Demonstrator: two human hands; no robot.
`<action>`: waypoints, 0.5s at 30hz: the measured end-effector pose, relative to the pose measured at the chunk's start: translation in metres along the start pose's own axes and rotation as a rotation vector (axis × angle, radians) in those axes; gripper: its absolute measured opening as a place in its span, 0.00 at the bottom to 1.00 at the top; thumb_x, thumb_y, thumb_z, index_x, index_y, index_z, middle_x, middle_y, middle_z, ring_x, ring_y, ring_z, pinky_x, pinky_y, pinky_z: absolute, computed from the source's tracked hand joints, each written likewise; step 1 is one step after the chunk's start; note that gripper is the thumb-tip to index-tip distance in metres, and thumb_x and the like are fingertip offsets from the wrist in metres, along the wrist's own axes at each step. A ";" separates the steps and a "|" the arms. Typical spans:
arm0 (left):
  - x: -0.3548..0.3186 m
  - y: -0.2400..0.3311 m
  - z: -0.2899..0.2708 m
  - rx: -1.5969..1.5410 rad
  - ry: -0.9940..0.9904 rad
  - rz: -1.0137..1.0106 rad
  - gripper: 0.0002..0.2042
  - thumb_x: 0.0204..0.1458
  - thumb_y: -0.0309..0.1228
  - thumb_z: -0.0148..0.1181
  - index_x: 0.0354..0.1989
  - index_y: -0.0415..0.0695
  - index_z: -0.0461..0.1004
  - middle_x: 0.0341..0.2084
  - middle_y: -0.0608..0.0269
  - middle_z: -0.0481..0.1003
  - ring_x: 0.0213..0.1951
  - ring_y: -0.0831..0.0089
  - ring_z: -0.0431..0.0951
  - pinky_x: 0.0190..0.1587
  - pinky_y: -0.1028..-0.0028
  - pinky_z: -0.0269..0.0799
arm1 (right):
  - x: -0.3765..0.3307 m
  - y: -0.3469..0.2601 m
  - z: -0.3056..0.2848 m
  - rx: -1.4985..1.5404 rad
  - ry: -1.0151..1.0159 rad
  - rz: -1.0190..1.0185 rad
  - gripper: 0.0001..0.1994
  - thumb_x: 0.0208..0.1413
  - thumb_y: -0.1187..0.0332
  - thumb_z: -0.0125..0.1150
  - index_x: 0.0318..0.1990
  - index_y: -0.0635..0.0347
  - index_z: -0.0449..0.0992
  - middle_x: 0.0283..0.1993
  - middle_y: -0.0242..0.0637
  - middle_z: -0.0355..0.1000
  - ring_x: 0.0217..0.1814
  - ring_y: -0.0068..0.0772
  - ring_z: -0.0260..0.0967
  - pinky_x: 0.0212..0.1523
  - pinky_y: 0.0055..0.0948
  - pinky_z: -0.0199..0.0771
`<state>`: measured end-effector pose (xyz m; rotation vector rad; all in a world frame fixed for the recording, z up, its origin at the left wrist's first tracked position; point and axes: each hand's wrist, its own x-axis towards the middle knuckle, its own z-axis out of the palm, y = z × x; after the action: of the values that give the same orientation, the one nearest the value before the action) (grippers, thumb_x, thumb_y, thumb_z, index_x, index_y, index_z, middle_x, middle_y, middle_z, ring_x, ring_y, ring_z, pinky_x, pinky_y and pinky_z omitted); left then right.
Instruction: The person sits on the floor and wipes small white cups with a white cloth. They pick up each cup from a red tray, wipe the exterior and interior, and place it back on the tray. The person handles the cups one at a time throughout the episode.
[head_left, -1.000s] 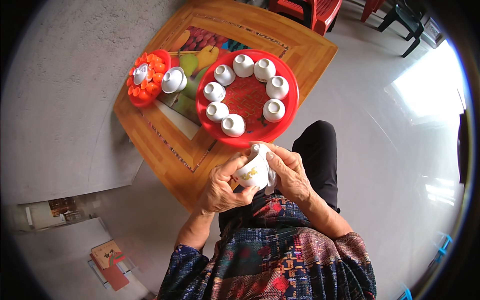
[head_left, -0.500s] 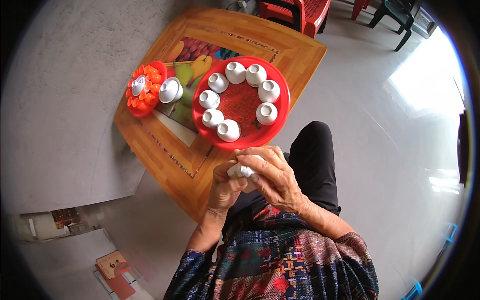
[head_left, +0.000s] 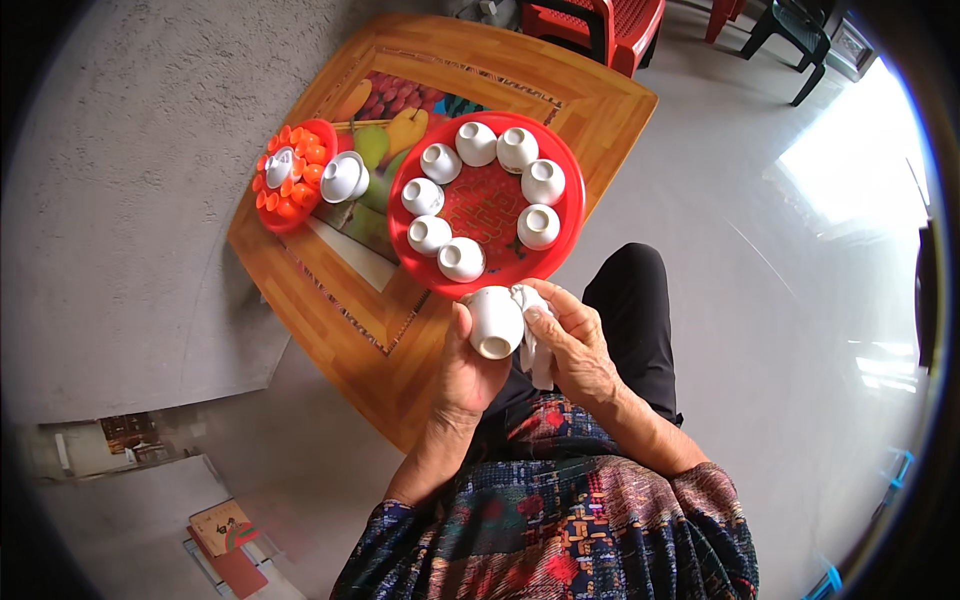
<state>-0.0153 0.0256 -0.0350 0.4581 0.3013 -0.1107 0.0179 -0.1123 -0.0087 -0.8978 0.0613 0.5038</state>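
A white cup (head_left: 494, 318) is gripped by my left hand (head_left: 468, 372), its base ring turned toward me. My right hand (head_left: 578, 352) pinches a white cloth (head_left: 536, 350) against the cup's right side and rim. Just beyond my hands lies a round red tray (head_left: 565, 225) with a patterned middle. Several white cups (head_left: 462, 259) stand upside down in a ring on it, with a gap at the near right of the ring.
The wooden table (head_left: 330, 325) carries a fruit-print mat (head_left: 372, 150). At its left are a white lidded bowl (head_left: 344, 178) and a small red tray (head_left: 322, 135) with several orange cups (head_left: 312, 152) around a white lidded piece (head_left: 280, 168). A red chair (head_left: 625, 30) stands behind the table.
My hands have moved apart from around the cloth, and the cup now shows plainly with its base tilted toward me. The cloth has shifted to the cup's right side.
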 end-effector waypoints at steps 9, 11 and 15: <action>-0.011 0.001 0.032 0.563 -0.054 0.154 0.25 0.60 0.44 0.42 0.60 0.41 0.54 0.52 0.59 0.63 0.51 0.71 0.66 0.52 0.73 0.64 | 0.003 -0.011 0.004 -0.152 0.086 0.021 0.14 0.57 0.69 0.54 0.48 0.66 0.69 0.32 0.34 0.70 0.26 0.17 0.65 0.25 0.18 0.67; -0.013 0.001 0.034 0.515 -0.033 0.123 0.23 0.61 0.43 0.40 0.59 0.41 0.56 0.51 0.59 0.64 0.51 0.72 0.67 0.52 0.73 0.65 | 0.005 -0.003 0.003 -0.604 0.106 -0.370 0.11 0.55 0.74 0.53 0.47 0.64 0.71 0.36 0.39 0.66 0.34 0.27 0.65 0.32 0.26 0.68; -0.008 -0.002 0.029 0.291 0.064 0.084 0.22 0.62 0.45 0.39 0.57 0.42 0.59 0.49 0.61 0.66 0.50 0.73 0.67 0.52 0.74 0.65 | 0.002 -0.001 0.013 -1.123 0.067 -0.907 0.25 0.34 0.77 0.62 0.47 0.55 0.73 0.42 0.41 0.63 0.41 0.44 0.61 0.40 0.35 0.67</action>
<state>-0.0157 0.0112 -0.0081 0.7636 0.3298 -0.0577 0.0184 -0.1024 -0.0003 -1.8815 -0.6042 -0.4262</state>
